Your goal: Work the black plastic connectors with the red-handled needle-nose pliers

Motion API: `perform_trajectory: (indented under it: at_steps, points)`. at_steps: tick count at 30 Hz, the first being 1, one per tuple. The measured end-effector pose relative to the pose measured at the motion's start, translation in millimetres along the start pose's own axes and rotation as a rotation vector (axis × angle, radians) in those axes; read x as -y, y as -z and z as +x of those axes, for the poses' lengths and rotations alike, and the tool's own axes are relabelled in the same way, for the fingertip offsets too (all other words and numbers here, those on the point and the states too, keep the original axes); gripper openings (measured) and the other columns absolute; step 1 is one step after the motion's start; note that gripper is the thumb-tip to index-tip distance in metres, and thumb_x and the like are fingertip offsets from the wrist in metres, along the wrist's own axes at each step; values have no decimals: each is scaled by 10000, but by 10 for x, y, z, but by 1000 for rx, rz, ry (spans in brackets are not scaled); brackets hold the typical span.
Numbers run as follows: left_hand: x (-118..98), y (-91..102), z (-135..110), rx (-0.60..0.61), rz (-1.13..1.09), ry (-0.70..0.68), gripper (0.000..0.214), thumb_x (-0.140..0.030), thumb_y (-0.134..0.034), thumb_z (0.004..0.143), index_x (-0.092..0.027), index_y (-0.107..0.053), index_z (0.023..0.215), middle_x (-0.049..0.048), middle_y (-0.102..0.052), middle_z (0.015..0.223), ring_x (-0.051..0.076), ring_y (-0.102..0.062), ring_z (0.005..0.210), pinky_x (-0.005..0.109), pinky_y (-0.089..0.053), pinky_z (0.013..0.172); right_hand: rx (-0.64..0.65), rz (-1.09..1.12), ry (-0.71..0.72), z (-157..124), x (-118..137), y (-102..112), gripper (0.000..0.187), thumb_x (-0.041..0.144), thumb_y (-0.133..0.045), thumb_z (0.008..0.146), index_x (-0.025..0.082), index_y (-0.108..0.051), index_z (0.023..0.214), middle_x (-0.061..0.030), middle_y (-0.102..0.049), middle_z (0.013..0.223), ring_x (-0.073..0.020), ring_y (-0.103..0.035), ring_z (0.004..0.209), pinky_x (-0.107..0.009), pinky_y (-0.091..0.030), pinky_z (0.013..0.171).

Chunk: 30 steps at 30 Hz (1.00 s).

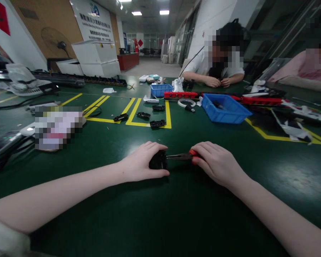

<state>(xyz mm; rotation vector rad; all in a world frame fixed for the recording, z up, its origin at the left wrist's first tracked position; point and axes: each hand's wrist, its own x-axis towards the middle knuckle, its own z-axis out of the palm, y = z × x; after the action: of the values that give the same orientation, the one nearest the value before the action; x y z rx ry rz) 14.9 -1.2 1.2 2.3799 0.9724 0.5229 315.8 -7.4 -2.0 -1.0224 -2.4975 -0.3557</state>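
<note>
Both bare forearms reach over the green tabletop [176,214], left hand [141,162] with fingers curled around a small black part [158,161], right hand [216,162] closed on red-handled pliers [180,156] whose nose touches it, four similar black parts [149,117] waiting beyond.

A single head-worn view looks forward and down over the green table [160,214], close above both forearms. The left hand [144,162] and right hand [216,164] sit just below the picture's middle, near the lens. Beyond them the view runs across to a co-worker [216,64] seated opposite, well apart
</note>
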Motion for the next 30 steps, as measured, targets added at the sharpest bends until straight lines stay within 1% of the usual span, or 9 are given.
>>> perform_trajectory:
  at_steps: [3,6,10,12,15,18,22,25,30]
  points:
    - [-71,-53,8,-15,65,-6,676,-544,-787,864,-186,-565,1393,128,-675,1382,332,-619,1269,538,-517,1088,-16,2,13,-27,-41,7,340,307,-381,1084,182,-689,1011,-96,-754,947,-214,-680,840,-345,-504,741]
    - [-91,-77,5,-29,143,-32,684,-547,-779,873,-170,-559,1399,132,-676,1376,332,-624,1252,562,-497,1102,-29,1,1,-43,-65,10,358,303,-366,1084,189,-695,1002,-97,-752,970,-198,-672,823,-335,-497,732]
    - [-60,-84,-21,-81,144,-108,672,-533,-785,872,-170,-563,1392,138,-660,1382,327,-592,1286,522,-505,1104,-47,-13,0,-38,-68,10,367,308,-364,1088,185,-692,978,-90,-737,929,-188,-660,793,-327,-489,719]
    - [-35,-89,-32,-111,135,-124,670,-527,-797,862,-178,-569,1385,134,-660,1367,326,-588,1279,510,-513,1094,-41,-33,13,-27,-62,13,363,307,-370,1085,186,-694,977,-92,-733,926,-191,-651,798,-329,-477,717]
    - [2,-96,-33,-129,120,-101,648,-522,-790,868,-187,-573,1379,122,-669,1341,320,-601,1250,507,-519,1086,-48,-88,36,6,-56,20,363,308,-371,1080,182,-700,993,-104,-730,954,-204,-634,825,-342,-457,731]
    - [21,-97,-24,-127,92,-87,671,-512,-806,855,-169,-570,1381,131,-657,1375,320,-589,1294,496,-503,1120,-29,-137,59,70,-68,23,377,321,-374,1078,171,-709,996,-115,-723,958,-215,-611,841,-355,-434,754]
    - [9,-95,-15,-106,82,-57,651,-489,-798,865,-156,-574,1377,142,-658,1380,323,-597,1286,507,-491,1132,8,-178,49,177,-97,-3,387,347,-394,1077,181,-710,928,-108,-717,927,-211,-593,831,-353,-401,756]
    - [3,-105,-14,-106,77,-56,631,-495,-787,871,-158,-584,1364,145,-662,1368,324,-604,1280,509,-503,1120,10,-194,21,237,-93,-59,414,344,-371,1089,181,-696,892,-96,-703,884,-196,-576,787,-341,-381,724]
    - [21,-125,-23,-132,71,-27,644,-502,-780,877,-151,-577,1377,151,-659,1360,334,-601,1285,529,-500,1133,-4,-174,-51,269,-10,-171,448,332,-322,1106,182,-682,888,-87,-696,878,-178,-581,765,-328,-377,714]
